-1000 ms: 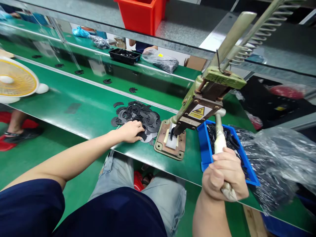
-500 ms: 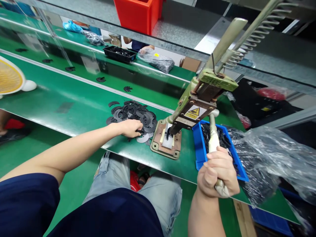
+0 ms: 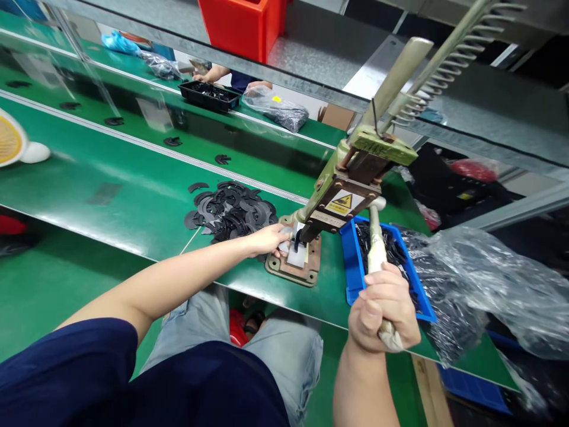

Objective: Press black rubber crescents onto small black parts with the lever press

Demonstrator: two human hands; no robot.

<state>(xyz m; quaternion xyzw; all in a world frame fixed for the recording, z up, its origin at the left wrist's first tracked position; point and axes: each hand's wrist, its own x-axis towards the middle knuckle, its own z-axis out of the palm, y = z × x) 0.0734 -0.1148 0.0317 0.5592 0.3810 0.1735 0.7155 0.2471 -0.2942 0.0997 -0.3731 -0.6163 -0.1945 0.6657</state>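
My left hand is at the left side of the base of a green hand press, its fingers pinched on a flat grey piece. Under the press head a small dark curved part shows beside a light plate. My right hand is wrapped round the press's pale, wrapped lever, to the right of the press. Left of the base lies a pile of dark curved pieces on the green table.
A blue bin of black parts sits right of the press, beside clear plastic bags. Dark pieces lie in a row on the green strip behind. A red bin stands on the overhead shelf. A person's hands are near a black tray.
My left hand has moved right, from the edge of the pile to the press base, with a grey piece now in its fingers. My right hand remains on the lever. The view has shifted slightly.
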